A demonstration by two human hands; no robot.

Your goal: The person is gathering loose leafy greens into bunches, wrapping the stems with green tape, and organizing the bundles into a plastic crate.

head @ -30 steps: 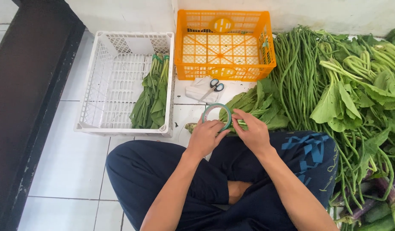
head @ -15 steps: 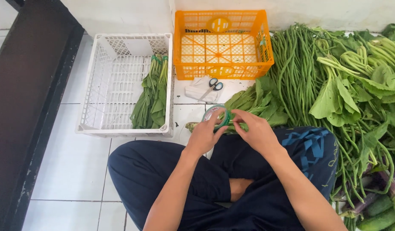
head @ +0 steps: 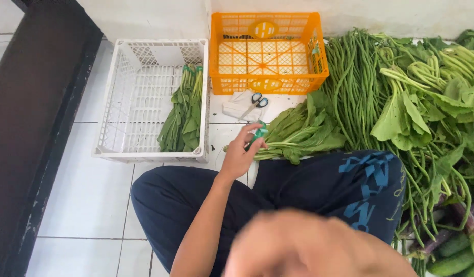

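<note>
- White crate [head: 144, 102]: on the tiled floor [head: 88, 205], its left rim near a dark ledge [head: 37, 118]; its near rim lies just beyond the person's knee. Most of its base is bare.
- Bundles [head: 183, 115]: tied green leaves lying along the white crate's right wall.
- Orange crate [head: 268, 54]: against the wall, its left rim just beside the white crate's right rim.
- Scissors [head: 255, 102]: on a white cloth [head: 237, 106], on the floor just before the orange crate's near rim.
- Loose greens [head: 303, 131]: on the floor between the orange crate and the person's legs, stems pointing left.
- Long beans [head: 355, 87] and broad leaves [head: 432, 102]: heaped along the floor's right side to the frame edge; bare tiles lie only at the left and lower left.
- Left hand [head: 239, 154]: raised over the floor strip between the white crate's near right corner and the loose greens; fingers pinched closed on a green tape roll [head: 260, 132], thumb and forefinger at its edge.
- Tape roll: in the left hand's fingertips, touching the stem ends of the loose greens.
- Right hand [head: 309, 246]: close to the camera at the lower edge, blurred; whether its fingers are open or closed cannot be told.
</note>
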